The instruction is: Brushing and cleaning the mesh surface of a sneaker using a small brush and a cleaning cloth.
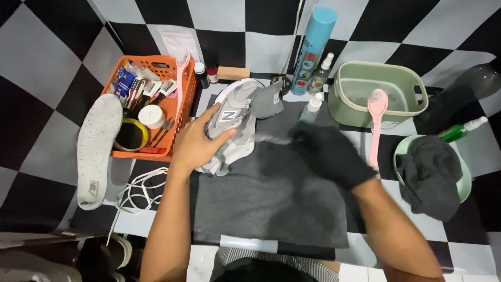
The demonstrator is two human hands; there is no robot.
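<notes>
Where grey mat [271, 203] lies, checkered tiles [42, 57] surround.

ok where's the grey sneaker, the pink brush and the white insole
grey sneaker [232, 117], head view, on its side panel
pink brush [377, 104], head view, on its round head
white insole [96, 149], head view, on its middle

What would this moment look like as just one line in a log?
left hand: holds grey sneaker | right hand: black glove, blurred, over dark grey mat | nearby: orange basket, pink brush, green tub
</notes>
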